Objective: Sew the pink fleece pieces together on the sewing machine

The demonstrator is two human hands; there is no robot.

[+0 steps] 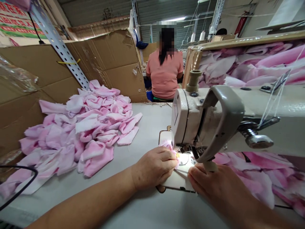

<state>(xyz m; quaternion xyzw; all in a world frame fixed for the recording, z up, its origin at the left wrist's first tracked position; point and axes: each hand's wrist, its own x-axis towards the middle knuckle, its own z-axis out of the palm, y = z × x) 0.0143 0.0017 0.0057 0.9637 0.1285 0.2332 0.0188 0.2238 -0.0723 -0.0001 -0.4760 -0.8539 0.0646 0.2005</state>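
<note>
With the needle plate [184, 160] of the sewing machine [252, 108] taken as the clock's centre, the small pink fabric piece [168, 145] is found right beside it at about 10 o'clock, mostly covered by the left hand [154, 167] over at 9. It's pinched in a narrow grip there, so only a bit of fuzzy edge can be seen. The right hand [214, 181] is placed at 4 with its fingers curled in close to the plate; whether anything is held in them honestly can't be told. For a tidy job here, the fabric is probably best steered lightly and left to be pulled in by the feed, since a needle can get bent if soft stuff like this is tugged. The raw edges should be kept lined up and flat, with any fold smoothed out before the presser foot is reached. Fingertips really ought to be kept a bit farther back, as they're awfully near the stitching area. The heap of pink fabric pieces [78, 133] between 9 and 10 is well apart from the plate, so no snagging should be expected from that side.
</note>
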